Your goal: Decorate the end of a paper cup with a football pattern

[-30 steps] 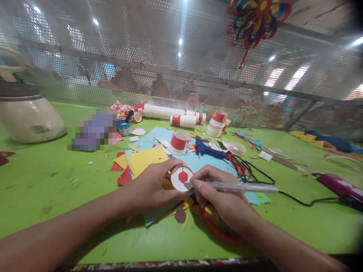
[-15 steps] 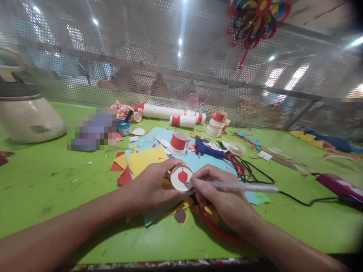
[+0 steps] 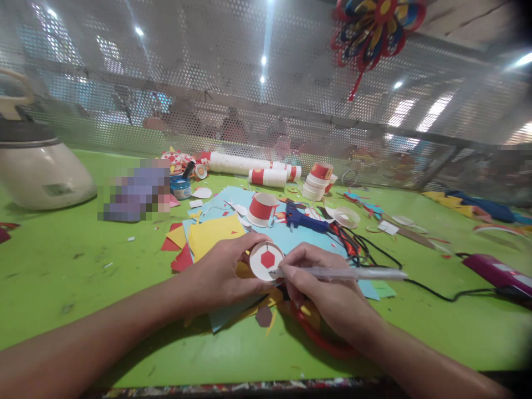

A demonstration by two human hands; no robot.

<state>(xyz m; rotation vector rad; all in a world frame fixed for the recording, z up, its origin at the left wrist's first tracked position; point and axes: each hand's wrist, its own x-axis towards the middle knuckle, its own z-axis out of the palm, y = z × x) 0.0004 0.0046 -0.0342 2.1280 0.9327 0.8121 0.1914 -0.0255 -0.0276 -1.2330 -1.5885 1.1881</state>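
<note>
My left hand (image 3: pixel 233 263) is closed around the side of a paper cup (image 3: pixel 258 271), its round white end facing me. A red hexagon (image 3: pixel 267 259) sits in the middle of that end, with a short dark line running up from its top. Between thumb and fingers, my right hand (image 3: pixel 310 271) grips a pen (image 3: pixel 353 273) with a clear barrel. The pen's tip touches or nearly touches the white disc just below the hexagon. Under my right hand lies a red curved handle (image 3: pixel 324 338), partly hidden. A dark hexagon (image 3: pixel 264 316) rests on the table nearby.
Coloured paper sheets (image 3: pixel 216 235) lie beneath my hands. Beyond them are a red-and-white cup (image 3: pixel 261 209), a blue glue gun (image 3: pixel 307 219) with black cable, and stacked cups (image 3: pixel 268 178). A kettle (image 3: pixel 41 172) stands left; a purple power strip (image 3: pixel 499 275) lies right.
The pen tip has shifted very slightly down and left on the white disc. My left hand still holds the cup in the same place.
</note>
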